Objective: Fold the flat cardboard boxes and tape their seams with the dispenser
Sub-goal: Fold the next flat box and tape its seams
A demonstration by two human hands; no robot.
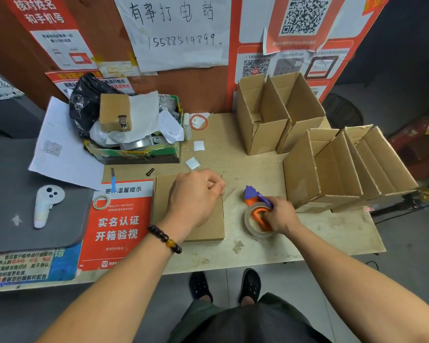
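Note:
A stack of flat cardboard boxes point(163, 209) lies on the table in front of me. My left hand point(196, 194) sits on top of the stack with its fingers curled at the far right corner, where they seem to pinch the top sheet's edge. To the right, my right hand point(281, 215) grips the handle of the orange and purple tape dispenser point(254, 201), which rests on the table with its clear tape roll point(252, 225) down. Several folded open boxes point(325, 169) stand at the right, and two more folded boxes point(270, 115) stand behind them.
A green tray of clutter point(134, 152) with a black bag sits at the back left. On the left lie white papers point(60, 149), a white controller point(46, 206), a small tape roll point(101, 202) on a red notice point(117, 226) and a blue pen point(113, 180). Posters cover the wall behind.

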